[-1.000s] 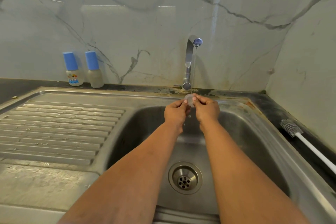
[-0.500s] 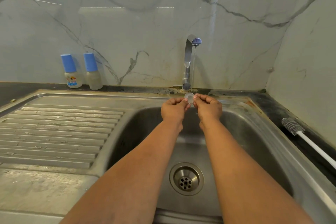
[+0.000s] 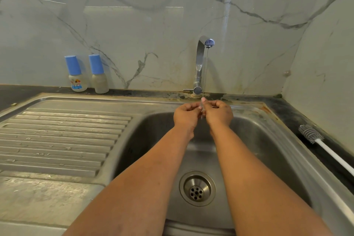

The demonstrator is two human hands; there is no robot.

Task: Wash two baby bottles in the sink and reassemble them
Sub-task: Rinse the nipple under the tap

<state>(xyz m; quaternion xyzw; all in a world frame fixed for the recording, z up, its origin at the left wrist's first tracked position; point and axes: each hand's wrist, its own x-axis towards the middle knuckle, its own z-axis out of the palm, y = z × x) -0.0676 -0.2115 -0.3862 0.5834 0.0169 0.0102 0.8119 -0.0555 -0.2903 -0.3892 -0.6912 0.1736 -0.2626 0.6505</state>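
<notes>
Two small baby bottles with blue caps stand side by side against the back wall: one with a printed label [image 3: 77, 76] and a plain one [image 3: 99, 75]. Over the sink basin [image 3: 153, 140], my left hand [image 3: 186, 115] and my right hand [image 3: 218, 113] meet fingertip to fingertip under the tap [image 3: 201, 63]. Between them they pinch a small clear bottle part [image 3: 201, 105], seen edge-on and mostly hidden by the fingers. A thin stream of water falls from the blue spout tip onto it.
A bottle brush [image 3: 314, 137] with a white handle lies on the dark counter to the right of the sink. The ribbed steel drainboard [image 3: 61, 140] spreads to the left. The drain [image 3: 197, 188] sits below my forearms.
My hands have drawn closer together under the stream. The clear part, which faced me as a round disc, is now turned edge-on between my fingertips.
</notes>
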